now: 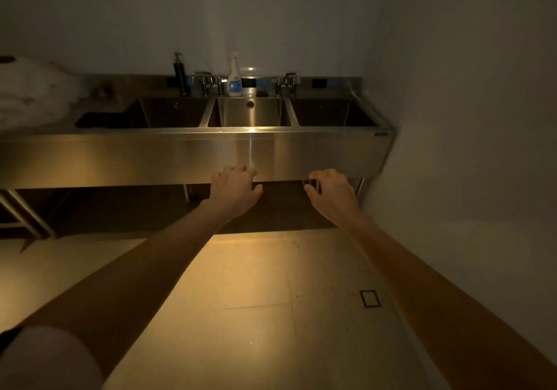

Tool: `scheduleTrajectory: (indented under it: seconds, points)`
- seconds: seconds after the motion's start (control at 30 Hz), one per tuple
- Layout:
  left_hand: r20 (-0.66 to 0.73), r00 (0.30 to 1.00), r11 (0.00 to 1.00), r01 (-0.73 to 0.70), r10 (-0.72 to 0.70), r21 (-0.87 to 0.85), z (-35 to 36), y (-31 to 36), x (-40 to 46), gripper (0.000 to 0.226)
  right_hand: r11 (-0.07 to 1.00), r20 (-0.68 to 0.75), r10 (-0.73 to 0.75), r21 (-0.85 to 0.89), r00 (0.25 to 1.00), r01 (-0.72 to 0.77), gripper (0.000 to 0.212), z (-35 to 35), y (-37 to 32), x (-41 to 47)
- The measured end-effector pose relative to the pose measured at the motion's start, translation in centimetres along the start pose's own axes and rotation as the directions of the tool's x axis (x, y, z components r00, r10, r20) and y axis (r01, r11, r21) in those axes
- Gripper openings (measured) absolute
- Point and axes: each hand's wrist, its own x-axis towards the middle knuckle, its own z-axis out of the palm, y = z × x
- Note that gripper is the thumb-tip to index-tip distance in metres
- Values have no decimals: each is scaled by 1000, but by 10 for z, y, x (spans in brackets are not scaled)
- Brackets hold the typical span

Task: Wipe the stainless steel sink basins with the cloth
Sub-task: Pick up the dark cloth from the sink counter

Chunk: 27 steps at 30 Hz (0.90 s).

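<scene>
Head view, dim and lit warm from the front: a long steel sink unit runs along the back wall, its right end tight in the corner. Three basins sit side by side in its top, a left basin, a middle basin with a round fitting high on its back wall, and a right basin. A dark cloth lies at the left basin's left edge, on the flat steel beside it, well apart from both hands. A pale, blurred mass fills the far left of the bench. On the ledge behind the basins stand two taps, a dark pump bottle behind the left basin and a white spray bottle behind the middle one.

Both bare forearms reach forward over the tiled floor. The left hand is low in front of the unit's front panel, below the middle basin, its fingers curled and its grip holding nothing. The right hand is just beside it, below the right basin, fingers likewise curled loosely, its grip empty too. Whether either hand touches the panel cannot be told.
</scene>
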Motion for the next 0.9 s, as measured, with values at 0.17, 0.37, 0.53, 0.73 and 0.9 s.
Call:
scheduleTrajectory:
  seconds: [0.17, 0.37, 0.53, 0.73, 0.9]
  points:
    - [-18, 1000, 1000, -5, 4, -15, -10, -37, 53, 46, 1000, -22, -3, -15, 1000, 3, 36, 12, -17, 64]
    - [-43, 999, 1000, 25, -25, 5, -18, -96, 110, 47, 999, -32, -45, 18, 998, 46, 35, 35, -60, 139]
    - [5, 997, 997, 80, -80, 12, 3, -143, 132, 47, 997, 61, -64, 44, 996, 61, 39, 72, -89, 167]
    - [-10, 986, 986, 167, -167, 1, 26, -201, 159, 46, 992, 125, -112, 64, 986, 104, 39, 116, -113, 219]
    - [26, 964, 964, 264, -264, 15, 46, -236, 193, 45, 983, 207, -167, 106, 964, 147, 41, 158, -127, 271]
